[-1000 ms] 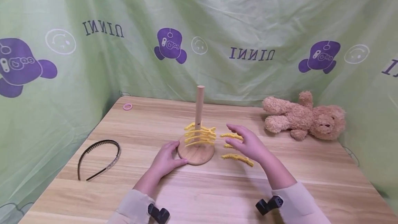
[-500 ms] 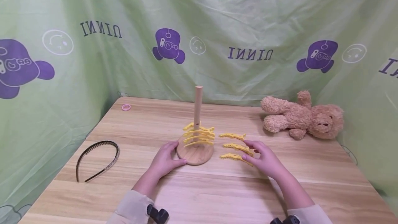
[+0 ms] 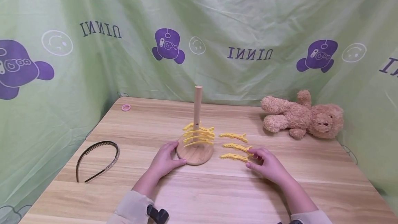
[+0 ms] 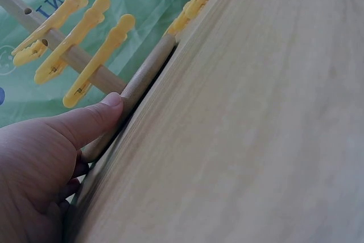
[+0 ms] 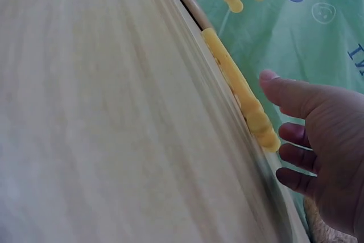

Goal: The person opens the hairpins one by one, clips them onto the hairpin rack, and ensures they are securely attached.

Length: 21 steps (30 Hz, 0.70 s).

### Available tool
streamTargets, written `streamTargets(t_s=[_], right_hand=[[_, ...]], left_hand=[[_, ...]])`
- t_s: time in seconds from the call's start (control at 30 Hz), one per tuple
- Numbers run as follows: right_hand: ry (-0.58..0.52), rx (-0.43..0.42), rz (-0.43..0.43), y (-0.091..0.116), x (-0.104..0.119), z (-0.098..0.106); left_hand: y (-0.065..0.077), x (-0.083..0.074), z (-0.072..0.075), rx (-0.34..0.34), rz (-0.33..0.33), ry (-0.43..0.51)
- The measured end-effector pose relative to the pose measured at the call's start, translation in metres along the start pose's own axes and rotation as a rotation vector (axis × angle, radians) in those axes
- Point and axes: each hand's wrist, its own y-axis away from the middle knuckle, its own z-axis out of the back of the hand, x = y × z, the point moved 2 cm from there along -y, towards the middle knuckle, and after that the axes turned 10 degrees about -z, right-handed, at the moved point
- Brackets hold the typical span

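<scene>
A wooden stand with a round base stands upright at the table's middle. Several yellow alligator hair clips are clamped across its lower post. My left hand grips the base's left edge, thumb on the rim. Right of the base lie three loose yellow clips: a far clip, a middle clip and a near clip. Loosely bent, my right hand hovers at the right ends of the near two, hiding them partly. In the right wrist view its thumb is apart from the yellow clip.
A brown teddy bear lies at the back right. At the left is a black toothed headband, and a pink hair tie sits in the far left corner. Green printed cloth hangs round the wooden table.
My right hand has come down from above the loose clips and moved right and nearer, uncovering most of them. The left hand still holds the base.
</scene>
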Motion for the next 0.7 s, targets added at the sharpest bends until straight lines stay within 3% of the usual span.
streamTargets(t_s=[0.7], right_hand=[[0.014,0.065,-0.020,-0.0026,-0.0090,-0.0028]], left_hand=[[0.0004,0.0005,-0.0003,0.004,0.006,-0.011]])
